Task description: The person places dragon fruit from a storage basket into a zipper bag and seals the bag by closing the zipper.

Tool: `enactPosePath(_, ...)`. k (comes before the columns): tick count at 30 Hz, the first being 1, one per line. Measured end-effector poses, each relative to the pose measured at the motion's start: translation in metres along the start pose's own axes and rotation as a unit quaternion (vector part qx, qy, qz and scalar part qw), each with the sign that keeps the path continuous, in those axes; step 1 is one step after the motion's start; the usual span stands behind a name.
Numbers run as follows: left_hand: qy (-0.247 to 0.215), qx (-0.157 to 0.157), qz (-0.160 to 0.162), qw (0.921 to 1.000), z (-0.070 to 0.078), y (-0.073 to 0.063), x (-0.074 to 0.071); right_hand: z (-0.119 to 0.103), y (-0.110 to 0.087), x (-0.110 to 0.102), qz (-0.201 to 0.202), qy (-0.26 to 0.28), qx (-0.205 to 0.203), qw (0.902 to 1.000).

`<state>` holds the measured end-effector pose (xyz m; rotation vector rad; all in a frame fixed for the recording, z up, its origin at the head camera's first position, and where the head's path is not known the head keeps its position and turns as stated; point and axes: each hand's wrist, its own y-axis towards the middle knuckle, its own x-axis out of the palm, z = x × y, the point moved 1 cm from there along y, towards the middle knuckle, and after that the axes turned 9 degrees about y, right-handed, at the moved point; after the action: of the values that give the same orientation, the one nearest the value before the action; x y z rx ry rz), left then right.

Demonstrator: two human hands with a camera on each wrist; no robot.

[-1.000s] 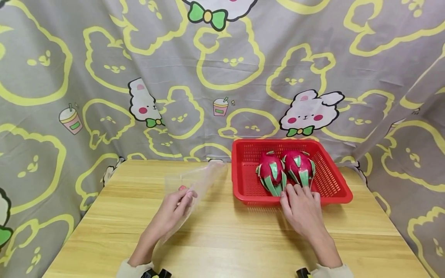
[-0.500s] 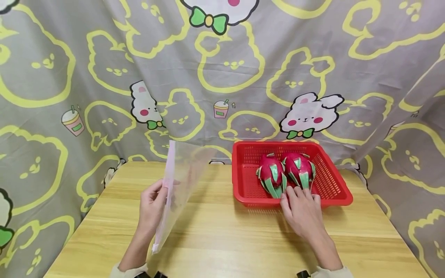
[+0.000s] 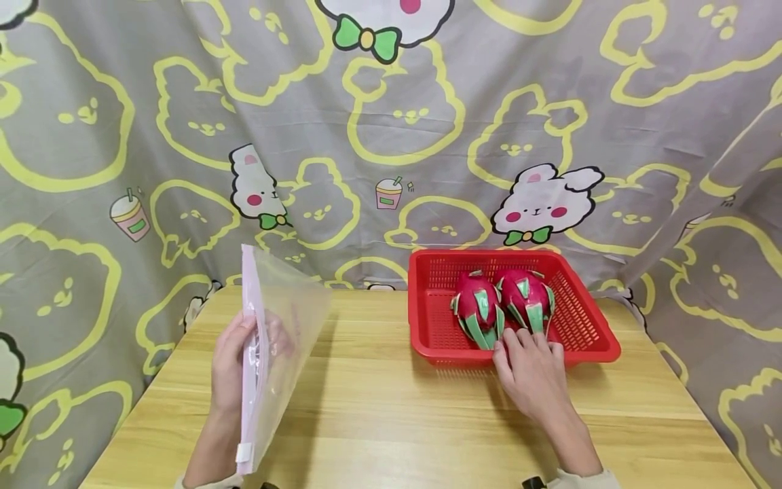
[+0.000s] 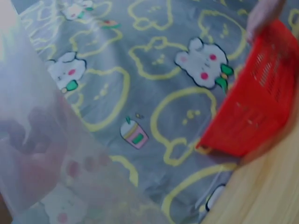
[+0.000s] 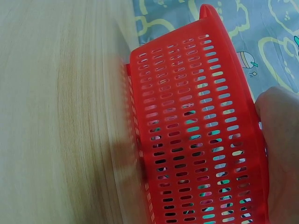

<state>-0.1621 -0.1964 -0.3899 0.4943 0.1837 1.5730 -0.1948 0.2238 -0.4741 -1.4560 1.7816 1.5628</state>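
Observation:
On the left, my left hand [image 3: 227, 380] holds a clear slider zip bag [image 3: 284, 367] upright by its pinkish zip edge. The fingers show blurred through the plastic, and a white slider [image 3: 244, 453] sits at the near end of the zip. In the left wrist view the bag [image 4: 56, 116] covers much of the left side. My right hand [image 3: 533, 370] grips the near rim of a red plastic basket [image 3: 421, 339], fingers bent over it. Two dragon fruits [image 3: 478, 309] [image 3: 525, 299] with green scales lie side by side inside. Through the slots of the basket wall [image 5: 187, 116], bits of pink and green show.
The wooden table [image 3: 391, 414] ends at a grey curtain [image 3: 427, 136] printed with yellow outlines and rabbits. The curtain wraps round the back and both sides. The basket stands at the table's back right, close to the curtain.
My left hand has moved left with the bag and turned it upright, its zip edge now facing me. The right hand and the basket stay where they were.

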Motion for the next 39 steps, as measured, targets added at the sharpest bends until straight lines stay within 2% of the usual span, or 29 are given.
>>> enactPosePath(3, -0.016, -0.018, 0.034, 0.9991, 0.005, -0.002, -0.004, 0.0, 0.0, 0.0, 0.0, -0.001, 0.001, 1.0)
enactPosePath(6, 0.008, -0.021, 0.087, 0.996, 0.006, -0.001, -0.006, 0.0, 0.0, 0.0, 0.001, -0.001, 0.0, 1.0)
enactPosePath(8, 0.08, -0.017, 0.126, 0.9887, 0.005, 0.001, -0.007, 0.0, 0.0, 0.0, 0.002, -0.001, -0.001, 1.0)
enactPosePath(10, 0.174, -0.013, 0.15, 0.9732, 0.005, 0.003, -0.009, 0.0, 0.0, 0.0, 0.002, -0.001, -0.001, 1.0)
enactPosePath(11, 0.227, -0.012, 0.154, 0.9615, 0.005, 0.004, -0.011, 0.0, 0.0, 0.0, 0.003, -0.001, 0.0, 1.0)
enactPosePath(12, 0.284, -0.009, 0.153, 0.9466, 0.005, 0.004, -0.013, 0.0, 0.0, 0.0, 0.003, 0.0, 0.0, 1.0)
enactPosePath(14, 0.391, 0.002, 0.144, 0.9093, 0.007, 0.004, -0.017, 0.0, 0.0, 0.0, 0.003, 0.001, 0.001, 1.0)
enactPosePath(17, 0.501, 0.042, 0.128, 0.8548, 0.006, 0.004, -0.022, 0.0, 0.0, 0.0, 0.005, 0.002, 0.001, 1.0)
enactPosePath(19, 0.55, 0.079, 0.12, 0.8227, 0.005, 0.004, -0.023, 0.0, 0.0, 0.0, 0.004, 0.001, 0.001, 1.0)
enactPosePath(21, 0.579, 0.113, 0.111, 0.8, 0.003, 0.004, -0.024, 0.0, 0.0, 0.001, 0.003, 0.0, 0.0, 1.0)
enactPosePath(23, 0.597, 0.138, 0.101, 0.7835, 0.0, 0.005, -0.024, 0.001, 0.0, 0.001, 0.003, -0.001, 0.0, 1.0)
enactPosePath(27, 0.619, 0.167, 0.078, 0.7638, -0.008, 0.005, -0.02, 0.001, -0.002, 0.002, 0.002, -0.002, 0.001, 1.0)
enactPosePath(31, 0.634, 0.179, 0.054, 0.7502, -0.015, 0.006, -0.014, 0.002, -0.003, 0.001, 0.002, -0.003, 0.003, 1.0)
enactPosePath(33, 0.64, 0.177, 0.045, 0.7465, -0.017, 0.006, -0.011, 0.002, -0.003, 0.0, 0.003, -0.003, 0.003, 1.0)
enactPosePath(39, 0.648, 0.168, 0.022, 0.7429, -0.021, 0.003, -0.001, 0.003, -0.002, 0.001, 0.0, -0.002, 0.001, 1.0)
